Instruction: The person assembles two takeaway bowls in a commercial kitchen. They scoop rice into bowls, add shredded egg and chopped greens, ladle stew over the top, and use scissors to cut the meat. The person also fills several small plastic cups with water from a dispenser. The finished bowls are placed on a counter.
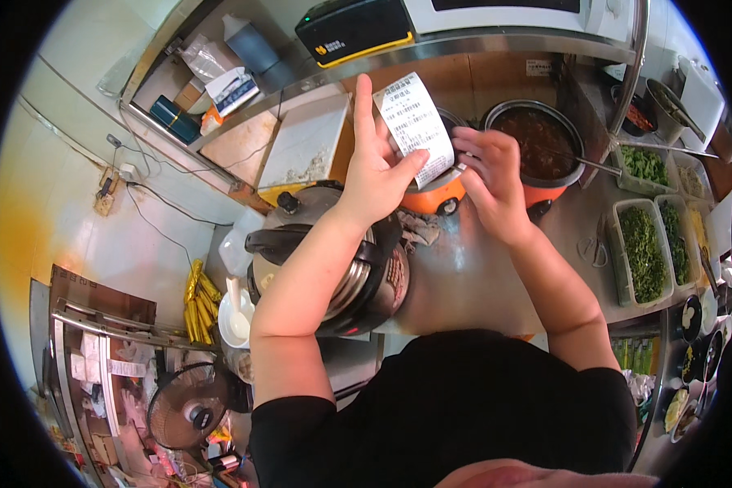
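A white printed receipt (413, 122) is pinched in my left hand (374, 179), its thumb across the paper's lower part and its index finger pointing up beside it. Just right of the slip, my right hand (498, 183) has its fingers apart and slightly bent; I see nothing in it. Behind the receipt, an orange cooker (439, 198) is partly hidden. Farther right stands a second cooker (545, 193) with dark reddish broth and a ladle handle sticking out. Below my left forearm sits a large pressure cooker (390, 281), partly covered by the arm.
Clear tubs of chopped greens (642, 252) line the counter's right side, near scissors (595, 244). A black box with a yellow stripe (354, 32) rests on the metal shelf above. At left are a white bowl (234, 325), gold packets (202, 305) and a fan (189, 407).
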`<state>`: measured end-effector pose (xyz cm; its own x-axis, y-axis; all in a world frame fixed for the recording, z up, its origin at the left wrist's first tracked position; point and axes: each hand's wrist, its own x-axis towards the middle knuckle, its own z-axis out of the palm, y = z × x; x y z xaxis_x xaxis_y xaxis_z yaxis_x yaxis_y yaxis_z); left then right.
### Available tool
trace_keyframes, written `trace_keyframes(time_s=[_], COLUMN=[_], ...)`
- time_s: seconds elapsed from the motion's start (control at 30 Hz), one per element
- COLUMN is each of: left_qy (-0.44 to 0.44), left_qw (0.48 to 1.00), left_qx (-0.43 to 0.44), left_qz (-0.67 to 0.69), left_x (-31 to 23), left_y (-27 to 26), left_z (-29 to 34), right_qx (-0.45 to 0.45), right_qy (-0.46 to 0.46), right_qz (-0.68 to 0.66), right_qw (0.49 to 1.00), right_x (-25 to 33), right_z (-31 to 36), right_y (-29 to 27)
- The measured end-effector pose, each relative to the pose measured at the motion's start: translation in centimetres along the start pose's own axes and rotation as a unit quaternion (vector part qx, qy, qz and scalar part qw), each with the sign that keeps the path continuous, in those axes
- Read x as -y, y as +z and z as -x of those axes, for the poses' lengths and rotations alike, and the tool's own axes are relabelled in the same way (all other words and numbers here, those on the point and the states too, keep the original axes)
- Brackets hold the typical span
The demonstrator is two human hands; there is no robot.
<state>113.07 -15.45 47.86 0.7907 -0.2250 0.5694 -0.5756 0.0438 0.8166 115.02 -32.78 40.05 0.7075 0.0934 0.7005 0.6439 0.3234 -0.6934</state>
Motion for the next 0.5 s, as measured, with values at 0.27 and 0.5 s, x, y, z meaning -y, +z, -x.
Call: trace_keyframes(time_s=[0.27,0.5], left_qy=[-0.061,-0.106], left_qw=[0.961,0.95], left_qx=[-0.127,-0.156], left_qz=[0.238,0.25], left_x=[1.0,1.8], left_y=[2.5,3.6], left_z=[1.6,0.1], right_qx=[0.035,0.029], right_qy=[0.178,0.174], right_qz=[-0.097,-0.121], right_qw=[0.979,0.977], right_x=[0.2,0.3], right_z=[3.6,5.7], right_y=[-0.7,-2.0])
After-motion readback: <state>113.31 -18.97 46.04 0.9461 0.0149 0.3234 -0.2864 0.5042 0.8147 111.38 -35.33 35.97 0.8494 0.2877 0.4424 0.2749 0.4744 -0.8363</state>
